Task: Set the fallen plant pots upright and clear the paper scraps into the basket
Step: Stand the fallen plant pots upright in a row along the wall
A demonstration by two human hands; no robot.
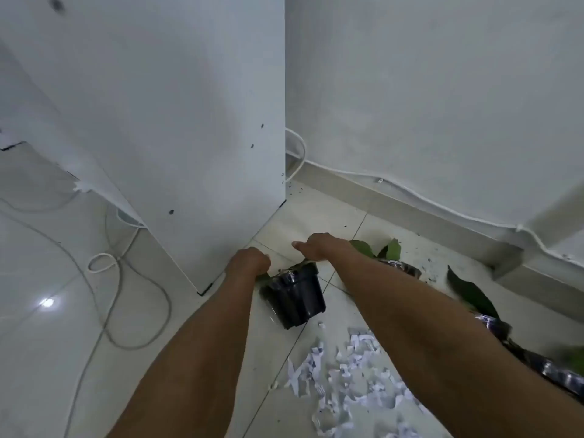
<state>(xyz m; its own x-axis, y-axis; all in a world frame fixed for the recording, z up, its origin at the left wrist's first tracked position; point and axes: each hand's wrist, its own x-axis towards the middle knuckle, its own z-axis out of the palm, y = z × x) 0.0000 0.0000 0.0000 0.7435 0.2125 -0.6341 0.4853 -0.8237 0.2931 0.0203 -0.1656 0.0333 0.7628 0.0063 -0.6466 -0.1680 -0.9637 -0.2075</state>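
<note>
A black plastic plant pot (295,300) stands tilted on the tiled floor beside a white cabinet, its base towards me. My left hand (249,260) is closed at the left of its rim, over a green leaf. Over the far side of the rim, my right hand (319,246) has its fingers curled down into the plant's leaves. Other fallen pots (403,267) with green leaves (471,294) lie to the right, partly hidden by my right forearm. White paper scraps (350,377) are heaped on the floor near me. No basket is in view.
The white cabinet (177,137) rises at the left and a white wall (442,90) at the back right. Loose cables (126,279) trail over the floor at the left. A white cable (442,207) runs along the skirting. Dark soil specks (429,260) dot the tiles.
</note>
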